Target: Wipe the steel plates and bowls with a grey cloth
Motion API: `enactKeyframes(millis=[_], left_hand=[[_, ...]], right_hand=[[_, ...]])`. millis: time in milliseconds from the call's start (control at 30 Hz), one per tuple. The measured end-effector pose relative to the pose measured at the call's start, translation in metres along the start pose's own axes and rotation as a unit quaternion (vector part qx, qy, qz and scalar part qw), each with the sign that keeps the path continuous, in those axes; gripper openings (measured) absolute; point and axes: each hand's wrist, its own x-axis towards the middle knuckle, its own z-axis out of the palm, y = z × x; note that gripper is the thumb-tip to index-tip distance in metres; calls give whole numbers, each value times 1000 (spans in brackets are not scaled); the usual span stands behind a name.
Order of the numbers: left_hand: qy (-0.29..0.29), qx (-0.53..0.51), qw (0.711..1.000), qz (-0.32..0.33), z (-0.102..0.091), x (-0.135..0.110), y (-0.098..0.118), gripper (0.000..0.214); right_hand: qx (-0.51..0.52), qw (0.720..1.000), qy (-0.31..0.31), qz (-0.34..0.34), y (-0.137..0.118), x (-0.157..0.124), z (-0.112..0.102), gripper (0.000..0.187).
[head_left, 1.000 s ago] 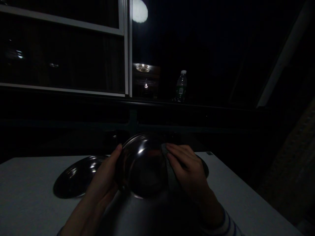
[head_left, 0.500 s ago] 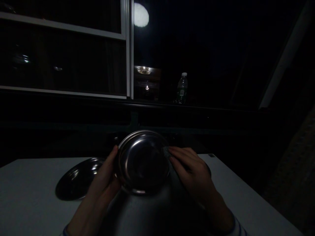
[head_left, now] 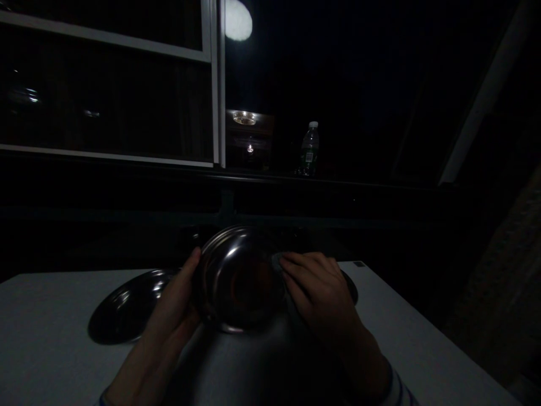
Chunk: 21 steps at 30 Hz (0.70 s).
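Note:
A shiny round metal bowl [head_left: 239, 282] is held up, tilted, above the table. My left hand [head_left: 175, 307] grips its left rim, thumb on the near face and fingers behind. My right hand [head_left: 319, 287] is closed on a grey cloth [head_left: 278, 260] and presses it against the bowl's right rim. The cloth hangs down below the fingers, dim in the shadow. Behind my left forearm lies a metal plate [head_left: 120, 310] on the table. Part of another dark, shiny dish [head_left: 350, 287] shows behind my right hand.
The white table [head_left: 46, 361] spans the lower view, with a small dark label [head_left: 359, 264] at its far right corner. A clear plastic bottle [head_left: 310, 149] stands on the window sill. Beyond it is a dark window with a white frame [head_left: 217, 84].
The bowl has turned a little, and its inner face now shows a reddish reflection. My right hand with the cloth has shifted slightly left. The whole view has moved slightly.

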Motion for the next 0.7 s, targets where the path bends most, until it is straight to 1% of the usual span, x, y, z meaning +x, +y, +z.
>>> enactKeyframes(millis=[33, 100, 167, 233, 300, 333, 367, 400, 433, 467, 533, 667, 700], left_hand=[[10, 1, 1000, 17, 0, 0, 1, 14], [22, 13, 999, 21, 1, -1, 2, 15], [17, 24, 1000, -12, 4, -3, 2, 16], [16, 16, 1000, -15, 6, -4, 1, 17], [30, -4, 999, 17, 7, -4, 1, 17], [28, -12, 999, 32, 7, -4, 1, 16], [33, -12, 999, 36, 6, -4, 1, 17], [33, -9, 999, 33, 6, -3, 0, 17], [23, 4, 1000, 12, 6, -3, -1, 18], [8, 17, 1000, -11, 6, -3, -1, 18], [-16, 25, 999, -35, 6, -3, -2, 18], [3, -16, 999, 34, 3, -3, 2, 18], [6, -11, 999, 35, 3, -3, 2, 19]], right_hand=[[-3, 1000, -4, 0, 0, 0, 1, 21], [-8, 1000, 2, -4, 1, 0, 2, 20], [-15, 1000, 18, -8, 1, 0, 2, 20], [-27, 999, 20, -11, 1, 0, 1, 21], [-35, 999, 4, -16, 0, -1, 0, 21], [-36, 999, -3, -19, 0, -1, 0, 20], [-34, 999, -6, -20, 0, -1, 0, 20], [-31, 999, -1, -22, 0, -1, 0, 20], [-29, 999, 8, -23, -1, -1, 0, 20], [-28, 999, 19, -23, -1, -1, 0, 20], [-30, 999, 28, -25, 0, -1, 0, 21], [-27, 1000, -9, -11, 1, -1, 0, 19], [-22, 1000, -9, -10, 1, 0, 0, 19]])
